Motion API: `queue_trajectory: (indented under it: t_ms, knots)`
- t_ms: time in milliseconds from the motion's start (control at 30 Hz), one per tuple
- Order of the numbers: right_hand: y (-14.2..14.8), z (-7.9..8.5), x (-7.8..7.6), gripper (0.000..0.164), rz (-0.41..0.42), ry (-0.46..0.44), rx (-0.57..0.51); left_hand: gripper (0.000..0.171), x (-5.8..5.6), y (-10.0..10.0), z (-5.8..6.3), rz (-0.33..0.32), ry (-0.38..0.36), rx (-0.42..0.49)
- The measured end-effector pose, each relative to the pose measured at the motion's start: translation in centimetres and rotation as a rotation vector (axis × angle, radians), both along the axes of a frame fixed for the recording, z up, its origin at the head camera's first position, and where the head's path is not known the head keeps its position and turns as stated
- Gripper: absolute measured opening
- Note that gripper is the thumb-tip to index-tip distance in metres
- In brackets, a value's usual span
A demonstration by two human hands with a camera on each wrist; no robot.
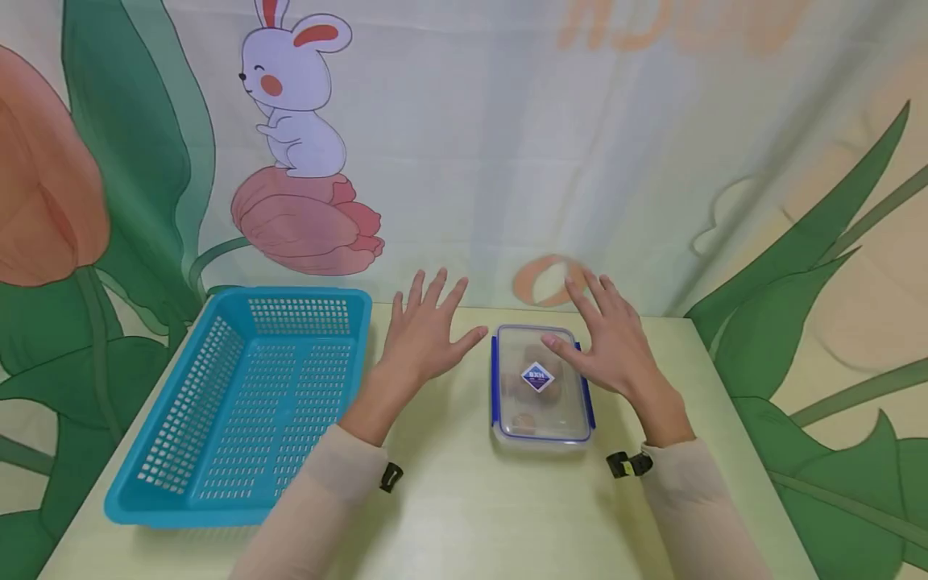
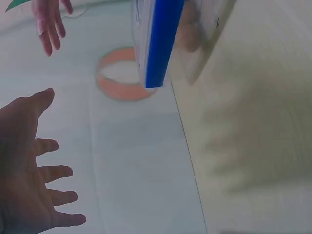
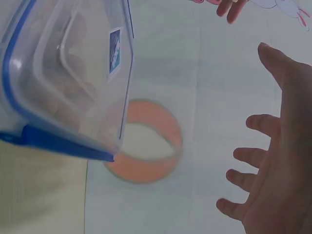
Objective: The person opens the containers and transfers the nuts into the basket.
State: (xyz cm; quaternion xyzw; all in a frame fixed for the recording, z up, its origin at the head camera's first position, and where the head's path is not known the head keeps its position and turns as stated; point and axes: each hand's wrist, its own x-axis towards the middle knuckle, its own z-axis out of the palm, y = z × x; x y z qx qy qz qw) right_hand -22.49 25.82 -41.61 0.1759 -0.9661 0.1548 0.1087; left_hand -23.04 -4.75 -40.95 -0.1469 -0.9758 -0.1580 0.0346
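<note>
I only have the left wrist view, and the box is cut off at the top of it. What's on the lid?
Observer: The head view shows a diamond-shaped label on the clear lid.

Operator: Good. And what's standing on the other side of the left hand, away from the box?

Observer: A turquoise basket with slotted sides stands on the table, to the left of the left hand.
</note>
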Motion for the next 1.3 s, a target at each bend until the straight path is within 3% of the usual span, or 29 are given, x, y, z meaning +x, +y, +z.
queue_trajectory:
  t_ms: [200, 500, 733, 1000, 1300]
  knots:
    - [1.8, -1.3, 0.4, 0.088, 0.001, -0.030, -0.149, 0.078, 0.3, 1.7, -1.0, 0.023, 0.006, 0.108]
    - [3.1, -6.0, 0.3, 0.086, -0.080, -0.180, -0.360, 0.074, 0.8, 4.2, -4.9, 0.078, -0.155, 0.419]
    - [2.9, -9.3, 0.4, 0.088, -0.209, -0.329, -0.519, 0.077, 0.6, 5.0, -8.3, 0.091, -0.287, 0.593]
    - [2.4, -10.5, 0.2, 0.074, -0.296, -0.472, -0.696, 0.071, 0.2, 5.7, -10.3, 0.148, -0.517, 0.893]
    - [1.9, -11.0, -0.2, 0.057, -0.364, -0.584, -0.752, 0.061, 0.4, 5.9, -11.5, 0.190, -0.614, 1.041]
